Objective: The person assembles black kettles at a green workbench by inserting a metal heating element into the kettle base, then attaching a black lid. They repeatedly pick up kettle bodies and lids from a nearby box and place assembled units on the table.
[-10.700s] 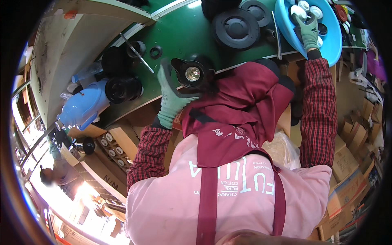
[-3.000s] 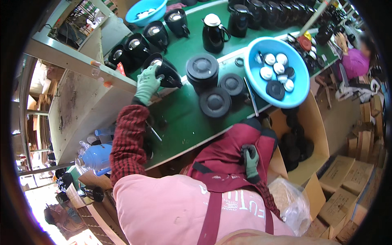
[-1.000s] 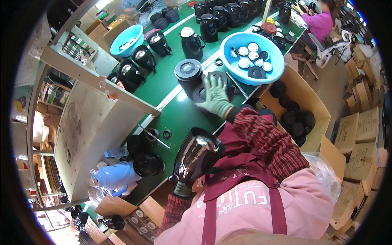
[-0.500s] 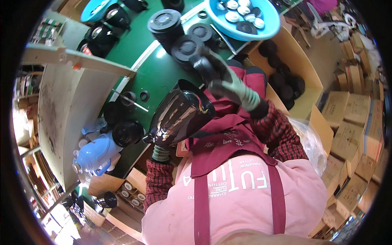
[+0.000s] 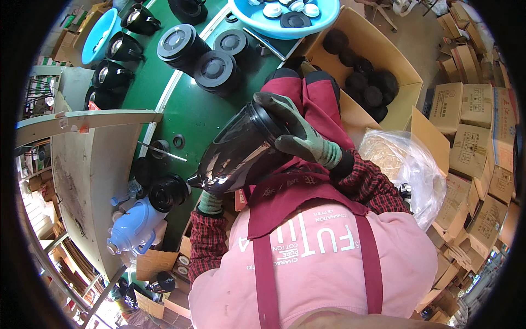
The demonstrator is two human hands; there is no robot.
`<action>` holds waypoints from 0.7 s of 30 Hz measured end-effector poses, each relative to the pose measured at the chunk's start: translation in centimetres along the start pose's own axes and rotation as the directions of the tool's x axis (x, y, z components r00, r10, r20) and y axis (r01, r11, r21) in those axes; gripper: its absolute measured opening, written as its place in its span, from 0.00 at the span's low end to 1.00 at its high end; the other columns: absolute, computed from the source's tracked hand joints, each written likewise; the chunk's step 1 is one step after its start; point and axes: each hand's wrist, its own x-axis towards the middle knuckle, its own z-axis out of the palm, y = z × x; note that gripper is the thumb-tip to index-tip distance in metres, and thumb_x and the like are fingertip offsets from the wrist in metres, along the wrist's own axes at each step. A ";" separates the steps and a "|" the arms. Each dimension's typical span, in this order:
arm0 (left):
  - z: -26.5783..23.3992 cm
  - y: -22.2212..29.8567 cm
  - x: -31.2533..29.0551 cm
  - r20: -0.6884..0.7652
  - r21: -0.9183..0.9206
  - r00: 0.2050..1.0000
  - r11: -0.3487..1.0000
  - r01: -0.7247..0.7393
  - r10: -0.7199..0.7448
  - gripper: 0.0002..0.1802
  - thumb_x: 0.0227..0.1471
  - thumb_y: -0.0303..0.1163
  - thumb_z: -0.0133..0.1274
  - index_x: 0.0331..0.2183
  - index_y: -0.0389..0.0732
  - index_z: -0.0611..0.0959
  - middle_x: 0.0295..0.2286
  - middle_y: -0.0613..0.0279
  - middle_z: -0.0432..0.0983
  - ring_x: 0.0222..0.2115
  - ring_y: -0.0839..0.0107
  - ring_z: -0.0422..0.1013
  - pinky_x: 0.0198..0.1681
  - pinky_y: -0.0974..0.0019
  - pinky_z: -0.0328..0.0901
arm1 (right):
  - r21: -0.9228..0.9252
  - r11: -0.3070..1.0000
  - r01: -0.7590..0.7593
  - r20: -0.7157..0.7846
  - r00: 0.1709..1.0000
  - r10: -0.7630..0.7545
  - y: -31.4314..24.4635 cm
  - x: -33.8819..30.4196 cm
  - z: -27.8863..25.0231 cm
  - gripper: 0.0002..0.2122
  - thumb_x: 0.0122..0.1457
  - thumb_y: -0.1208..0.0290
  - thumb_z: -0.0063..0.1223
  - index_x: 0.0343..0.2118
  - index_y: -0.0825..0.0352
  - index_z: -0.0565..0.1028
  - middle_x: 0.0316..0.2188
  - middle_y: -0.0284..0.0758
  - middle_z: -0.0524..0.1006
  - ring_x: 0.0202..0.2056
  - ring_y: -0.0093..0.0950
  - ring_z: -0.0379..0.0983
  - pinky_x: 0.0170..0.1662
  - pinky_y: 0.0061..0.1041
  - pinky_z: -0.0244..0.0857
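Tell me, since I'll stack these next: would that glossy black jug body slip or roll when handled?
Probably slippery: the black jug body shines glossily, and the right hand wears a glove. Likely to roll if laid down, being rounded. Seemingly stiff: it keeps its shape under the grip.

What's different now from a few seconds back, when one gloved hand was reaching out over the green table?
The black jug body has come off the green table and sits tilted over the lap; the right hand now grips its upper end, the left hand its lower. The blue basin stays put.
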 end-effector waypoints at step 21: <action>-3.0 -0.4 1.3 0.458 -0.721 0.859 0.469 0.510 -0.229 0.31 0.60 0.41 0.55 0.61 0.42 0.71 0.59 0.53 0.68 0.59 0.58 0.68 0.65 0.52 0.61 | -0.268 0.958 0.106 -0.057 0.991 -0.125 -4.3 -1.3 0.8 0.38 0.57 0.57 0.64 0.68 0.64 0.60 0.65 0.47 0.59 0.65 0.41 0.58 0.67 0.39 0.50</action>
